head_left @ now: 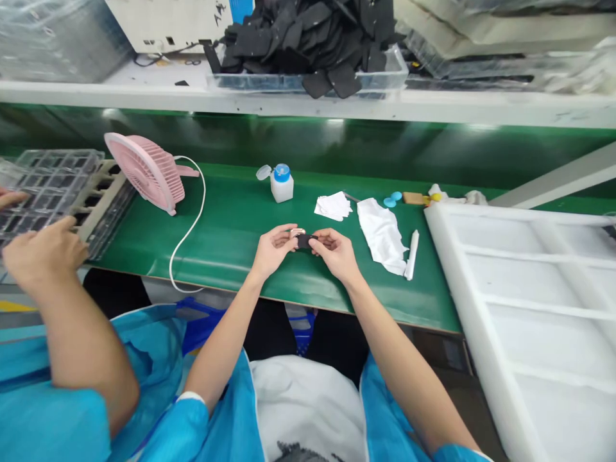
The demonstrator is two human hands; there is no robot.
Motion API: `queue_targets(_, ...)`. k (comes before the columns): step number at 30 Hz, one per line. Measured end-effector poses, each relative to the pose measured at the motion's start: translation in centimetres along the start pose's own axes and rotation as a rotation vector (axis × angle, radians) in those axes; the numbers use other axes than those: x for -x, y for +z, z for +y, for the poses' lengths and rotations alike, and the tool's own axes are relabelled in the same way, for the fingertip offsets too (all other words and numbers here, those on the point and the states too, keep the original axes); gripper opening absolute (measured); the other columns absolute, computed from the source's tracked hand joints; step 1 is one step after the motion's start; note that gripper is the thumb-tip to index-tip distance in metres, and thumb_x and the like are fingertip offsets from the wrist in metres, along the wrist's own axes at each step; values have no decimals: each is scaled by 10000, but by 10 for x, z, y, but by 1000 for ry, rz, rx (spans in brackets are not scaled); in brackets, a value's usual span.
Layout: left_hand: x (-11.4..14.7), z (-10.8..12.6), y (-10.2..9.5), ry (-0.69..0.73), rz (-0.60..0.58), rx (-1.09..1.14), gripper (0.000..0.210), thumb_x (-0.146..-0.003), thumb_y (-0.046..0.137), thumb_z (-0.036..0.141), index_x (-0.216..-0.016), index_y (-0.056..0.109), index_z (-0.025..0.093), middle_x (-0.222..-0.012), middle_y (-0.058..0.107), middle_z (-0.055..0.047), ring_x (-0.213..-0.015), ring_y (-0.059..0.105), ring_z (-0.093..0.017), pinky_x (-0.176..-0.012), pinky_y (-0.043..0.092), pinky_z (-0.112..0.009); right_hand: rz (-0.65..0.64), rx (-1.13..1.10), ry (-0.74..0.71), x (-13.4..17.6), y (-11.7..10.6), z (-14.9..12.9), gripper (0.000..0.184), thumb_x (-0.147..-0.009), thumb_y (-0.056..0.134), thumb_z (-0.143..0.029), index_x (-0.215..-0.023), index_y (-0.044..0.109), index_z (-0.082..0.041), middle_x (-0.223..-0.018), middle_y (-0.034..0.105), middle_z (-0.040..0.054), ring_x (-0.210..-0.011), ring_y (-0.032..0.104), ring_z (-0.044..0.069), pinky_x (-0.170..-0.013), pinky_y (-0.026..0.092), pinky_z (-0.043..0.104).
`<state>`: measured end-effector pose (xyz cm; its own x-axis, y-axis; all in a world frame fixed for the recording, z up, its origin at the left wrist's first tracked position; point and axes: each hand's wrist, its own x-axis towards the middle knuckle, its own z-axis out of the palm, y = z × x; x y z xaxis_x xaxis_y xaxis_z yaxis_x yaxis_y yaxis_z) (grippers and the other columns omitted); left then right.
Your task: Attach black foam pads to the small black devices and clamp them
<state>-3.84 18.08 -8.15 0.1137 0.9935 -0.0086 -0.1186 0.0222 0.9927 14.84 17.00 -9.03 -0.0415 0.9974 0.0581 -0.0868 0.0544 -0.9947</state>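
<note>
Small black piece [305,242] is pinched between both hands, long axis roughly sideways, nearer the person than the white bottle [282,188]. Left hand [272,251] grips one end by a shiny bit [298,231], right hand [339,255] the other; both ends are covered, details blurry. Green table [231,253] below, shelf [168,96] behind the bottle.

The small, flat, black piece [305,241] is held roughly crosswise between the left hand [270,251] and the right hand [337,253], over the green surface [231,224]. A small, pale, gold-rimmed piece [298,231] is located at its left end, on the far side, partly covered; its full outline is not discernible.
</note>
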Motion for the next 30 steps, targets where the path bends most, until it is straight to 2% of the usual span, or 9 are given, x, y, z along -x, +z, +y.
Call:
queue_targets(4, 2, -1, -3, 23, 50, 32, 577, -727, 893, 374, -1229, 713, 154, -980, 806, -88, -767, 743, -183, -695, 602, -285, 166, -19, -44, -1, -3, 3, 392, -783, 821, -533, -902, 634, -209, -689, 611, -13, -570, 580, 141, -525, 479, 258)
queue_targets(7, 7, 1, -2, 81, 60, 60, 478, -744, 891, 354, -1158, 747, 165, -1003, 805, -95, -858, 762, -202, -776, 612, -304, 238, -38, -61, -2, -4, 3, 374, -813, 797, -466, -1016, 595, -225, -702, 590, -43, -537, 569, 123, -489, 445, 234)
queue_targets(10, 20, 12, 1, 214, 30, 25, 277, -789, 871, 291, -1025, 779, 178, -1025, 801, -97, -952, 764, -222, -869, 609, -338, 235, -24, -67, -2, -4, 2, 393, -834, 773, -403, -1128, 570, -240, -757, 589, -56, -528, 581, 113, -472, 428, 224)
queue_targets(13, 37, 29, 4, 427, 2, -88, 146, -834, 833, 190, -971, 785, 199, -1034, 783, -88, -990, 740, -215, -882, 602, -347, 225, 7, -65, -3, -3, 2, 385, -833, 764, -393, -1130, 577, -236, -757, 574, -58, -525, 585, 113, -473, 431, 228)
queue_targets(16, 52, 45, 5, 604, -5, -197, 183, -839, 815, 117, -983, 786, 226, -1082, 755, -77, -1016, 715, -208, -892, 598, -361, 217, 19, -59, -4, -3, 4, 399, -825, 767, -402, -1136, 577, -239, -741, 559, -65, -522, 577, 115, -476, 429, 233)
queue_targets(19, 62, 56, 5, 693, 7, -272, 207, -837, 810, 98, -968, 798, 258, -1247, 688, -78, -1053, 691, -204, -877, 599, -356, 207, 26, -59, -4, -4, 5, 398, -828, 767, -399, -1141, 577, -243, -747, 562, -62, -531, 575, 115, -487, 430, 239)
queue_targets(22, 67, 60, 3, 712, -20, -252, 202, -832, 824, 112, -939, 815, 282, -1335, 627, -77, -1033, 682, -197, -859, 605, -361, 204, 40, -63, -4, -4, 6, 385, -836, 757, -389, -1145, 580, -242, -752, 568, -58, -533, 573, 116, -489, 428, 245)
queue_targets(25, 72, 62, 1, 639, -60, -188, 214, -846, 811, 104, -953, 826, 289, -1332, 658, -82, -1043, 709, -211, -875, 615, -368, 201, 52, -68, -3, -4, 6, 377, -840, 748, -386, -1145, 578, -245, -738, 559, -62, -530, 564, 116, -490, 430, 247)
queue_targets(30, 80, 65, 1, 518, -107, -119, 241, -873, 764, 70, -981, 834, 274, -1050, 790, -60, -926, 766, -206, -804, 628, -312, 192, 49, -58, -4, -4, 6, 385, -834, 750, -386, -1148, 576, -248, -749, 551, -63, -528, 562, 111, -486, 428, 246)
